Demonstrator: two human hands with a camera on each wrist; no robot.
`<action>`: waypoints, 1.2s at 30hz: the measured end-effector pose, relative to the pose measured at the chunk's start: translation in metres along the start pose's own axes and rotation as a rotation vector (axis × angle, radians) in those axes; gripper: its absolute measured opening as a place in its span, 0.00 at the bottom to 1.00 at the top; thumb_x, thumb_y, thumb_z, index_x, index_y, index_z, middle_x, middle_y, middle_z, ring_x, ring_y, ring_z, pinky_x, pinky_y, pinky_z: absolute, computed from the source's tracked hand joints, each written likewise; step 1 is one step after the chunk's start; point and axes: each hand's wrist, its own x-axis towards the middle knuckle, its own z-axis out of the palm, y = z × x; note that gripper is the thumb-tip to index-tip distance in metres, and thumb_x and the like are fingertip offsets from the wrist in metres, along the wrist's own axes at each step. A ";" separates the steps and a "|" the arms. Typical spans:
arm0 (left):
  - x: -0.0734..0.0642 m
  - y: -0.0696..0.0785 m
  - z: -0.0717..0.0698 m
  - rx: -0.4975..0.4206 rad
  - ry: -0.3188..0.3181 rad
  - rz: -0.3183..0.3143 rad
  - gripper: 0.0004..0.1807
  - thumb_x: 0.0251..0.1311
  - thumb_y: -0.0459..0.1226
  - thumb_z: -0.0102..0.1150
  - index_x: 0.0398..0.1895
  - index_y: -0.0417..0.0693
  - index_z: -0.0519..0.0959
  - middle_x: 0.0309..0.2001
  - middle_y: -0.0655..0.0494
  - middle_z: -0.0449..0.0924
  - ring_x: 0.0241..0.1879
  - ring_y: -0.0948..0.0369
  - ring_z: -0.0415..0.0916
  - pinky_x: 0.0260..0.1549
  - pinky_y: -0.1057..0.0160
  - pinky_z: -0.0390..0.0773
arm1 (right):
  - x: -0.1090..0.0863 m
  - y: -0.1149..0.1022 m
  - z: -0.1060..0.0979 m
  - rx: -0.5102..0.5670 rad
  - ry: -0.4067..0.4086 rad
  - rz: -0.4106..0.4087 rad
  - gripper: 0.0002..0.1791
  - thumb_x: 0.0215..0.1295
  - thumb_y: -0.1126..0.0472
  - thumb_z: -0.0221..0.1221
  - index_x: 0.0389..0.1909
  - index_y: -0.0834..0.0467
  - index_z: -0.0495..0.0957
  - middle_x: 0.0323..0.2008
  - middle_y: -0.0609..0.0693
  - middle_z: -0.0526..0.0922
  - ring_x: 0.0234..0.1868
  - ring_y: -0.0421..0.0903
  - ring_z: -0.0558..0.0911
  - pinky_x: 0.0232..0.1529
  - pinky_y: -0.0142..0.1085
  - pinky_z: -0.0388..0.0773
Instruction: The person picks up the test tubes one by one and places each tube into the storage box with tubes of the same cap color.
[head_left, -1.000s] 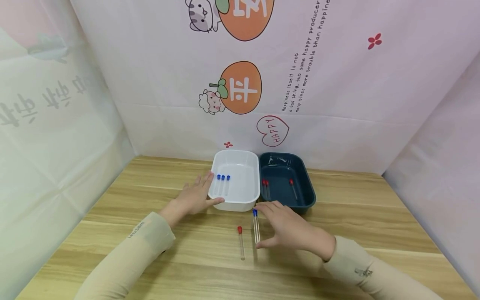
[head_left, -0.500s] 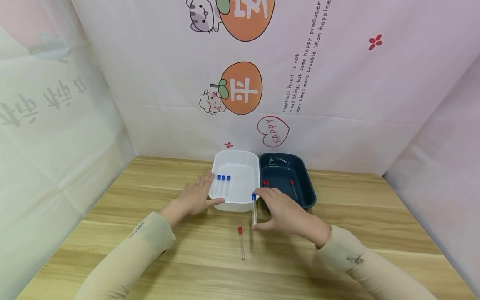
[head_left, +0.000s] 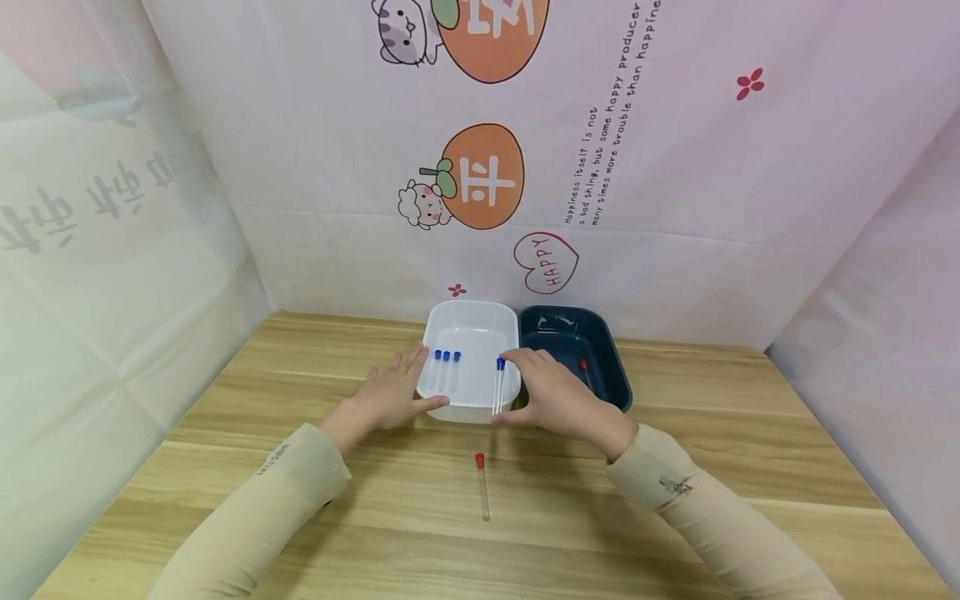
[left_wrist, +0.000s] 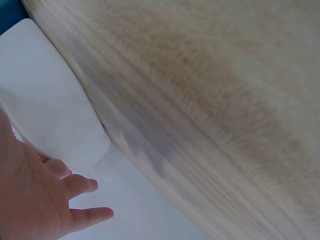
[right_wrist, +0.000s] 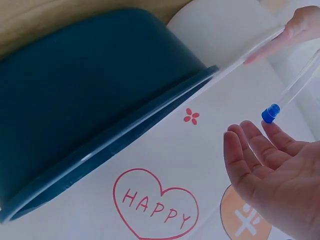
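My right hand (head_left: pixel 558 400) pinches a test tube (head_left: pixel 498 393) lengthwise, index finger at its blue cap (right_wrist: pixel 270 113) and thumb at its bottom end. The tube is upright in the head view and overlaps the front right corner of the white bin (head_left: pixel 491 333). My left hand (head_left: pixel 386 396) rests against that bin's left side, fingers spread, thumb along the front rim. Inside the bin lie three blue-capped test tubes (head_left: pixel 447 357) side by side. A red-capped test tube (head_left: pixel 483 487) lies on the table in front.
Against the white bin's right side stands a dark blue bin (head_left: pixel 570 329). One red cap (head_left: pixel 583 364) shows in it; my right hand hides part of its inside. A printed cloth (head_left: pixel 675 283) hangs right behind both bins, above the wooden table (head_left: pixel 360 533).
My right hand has carried the blue-capped test tube away from me and slightly left, from over the table to the white bin's front corner. My left hand has stayed put.
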 end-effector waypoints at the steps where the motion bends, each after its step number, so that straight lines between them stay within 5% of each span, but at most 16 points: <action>1: 0.000 0.000 0.000 0.000 0.000 -0.001 0.57 0.68 0.68 0.49 0.83 0.40 0.41 0.83 0.44 0.40 0.79 0.39 0.41 0.69 0.27 0.45 | 0.002 0.000 0.000 0.004 0.000 0.006 0.52 0.52 0.40 0.77 0.71 0.63 0.67 0.66 0.61 0.74 0.59 0.56 0.74 0.63 0.51 0.75; 11: 0.000 -0.002 0.001 -0.004 0.002 -0.003 0.57 0.68 0.68 0.50 0.83 0.40 0.42 0.83 0.46 0.39 0.79 0.38 0.42 0.69 0.26 0.45 | 0.023 -0.001 0.005 0.007 -0.015 0.060 0.51 0.54 0.41 0.77 0.71 0.63 0.68 0.65 0.61 0.75 0.56 0.55 0.73 0.57 0.49 0.78; 36: 0.001 -0.002 0.001 0.009 -0.006 -0.006 0.57 0.68 0.68 0.48 0.83 0.41 0.41 0.83 0.47 0.38 0.79 0.39 0.42 0.69 0.26 0.45 | 0.061 -0.002 0.019 0.025 -0.079 0.129 0.51 0.56 0.43 0.76 0.74 0.62 0.65 0.70 0.60 0.71 0.66 0.58 0.70 0.69 0.56 0.67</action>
